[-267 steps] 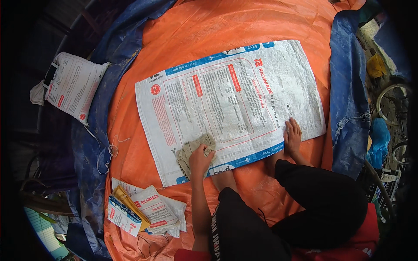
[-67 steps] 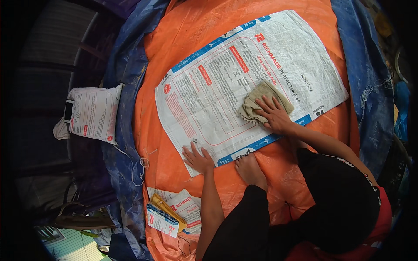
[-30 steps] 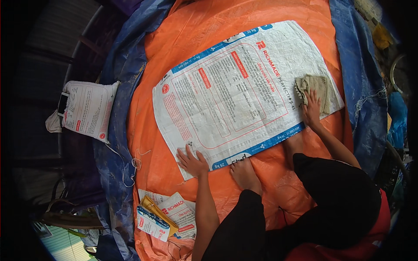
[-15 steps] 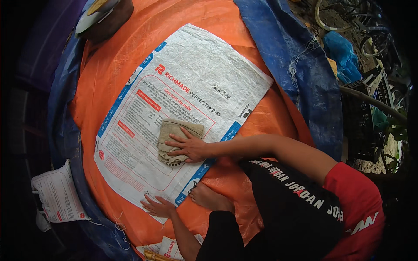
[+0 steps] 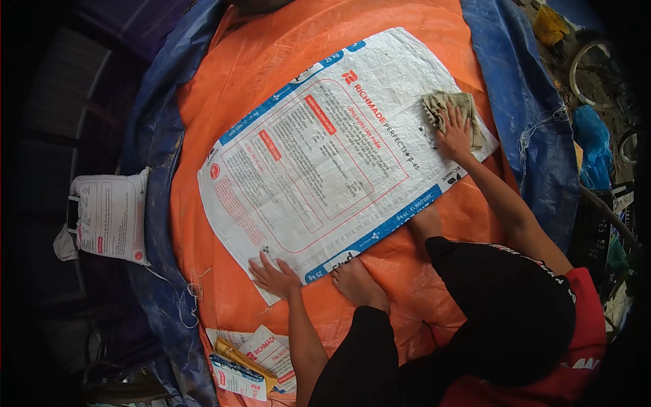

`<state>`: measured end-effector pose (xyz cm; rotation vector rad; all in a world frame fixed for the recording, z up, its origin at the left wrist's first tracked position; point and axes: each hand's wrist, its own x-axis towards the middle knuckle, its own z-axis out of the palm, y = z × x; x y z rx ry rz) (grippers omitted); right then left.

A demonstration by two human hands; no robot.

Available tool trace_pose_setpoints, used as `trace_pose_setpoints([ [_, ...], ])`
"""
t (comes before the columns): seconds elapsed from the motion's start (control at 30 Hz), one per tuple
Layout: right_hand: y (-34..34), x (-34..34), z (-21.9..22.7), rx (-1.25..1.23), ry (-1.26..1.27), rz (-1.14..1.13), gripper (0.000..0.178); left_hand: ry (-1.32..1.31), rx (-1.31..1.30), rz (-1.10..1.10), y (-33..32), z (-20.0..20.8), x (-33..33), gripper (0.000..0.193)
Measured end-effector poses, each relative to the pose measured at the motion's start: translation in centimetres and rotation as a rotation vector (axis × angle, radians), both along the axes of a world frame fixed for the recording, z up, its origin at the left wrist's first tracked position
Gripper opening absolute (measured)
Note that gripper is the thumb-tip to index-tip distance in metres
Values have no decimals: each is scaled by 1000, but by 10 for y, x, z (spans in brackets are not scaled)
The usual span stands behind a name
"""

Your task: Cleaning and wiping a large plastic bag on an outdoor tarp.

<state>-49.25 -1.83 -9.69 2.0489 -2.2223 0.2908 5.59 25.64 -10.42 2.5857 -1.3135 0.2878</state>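
Note:
A large white woven sack (image 5: 325, 163), printed in red and black with blue edge bands, lies spread flat on an orange tarp (image 5: 210, 292). My right hand (image 5: 456, 138) rests palm down, fingers apart, on a folded beige-grey cloth (image 5: 466, 112) near the sack's far right end. The cloth is pressed against the sack's surface under the palm. At the sack's near left corner, my left hand (image 5: 275, 277) lies flat with spread fingers, touching the sack and holding nothing. One bare foot (image 5: 359, 281) touches the sack's near edge.
A blue tarp (image 5: 519, 88) borders the orange one. Folded printed sacks (image 5: 268, 356) lie near my left forearm. A filled white bag (image 5: 112, 216) stands at the left, with loose string (image 5: 193, 292) by it. Beyond the right edge are a blue plastic bag (image 5: 593, 146) and a wheel (image 5: 576, 74).
My right hand has slid the cloth from the sack's middle toward its far right end. My left hand stays at the near left corner. The whole view has shifted.

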Motion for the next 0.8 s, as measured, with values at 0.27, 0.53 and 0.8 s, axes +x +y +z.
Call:
trace_pose_setpoints([
  [0.27, 136, 133, 31, 284, -195, 486, 82, 10, 14, 4, 2, 6, 1, 57],
  [0.53, 93, 236, 29, 305, -163, 1134, 73, -6, 4, -6, -3, 2, -1, 55],
  [0.8, -26, 199, 29, 122, -136, 486, 59, -4, 16, 5, 0, 2, -1, 54],
])
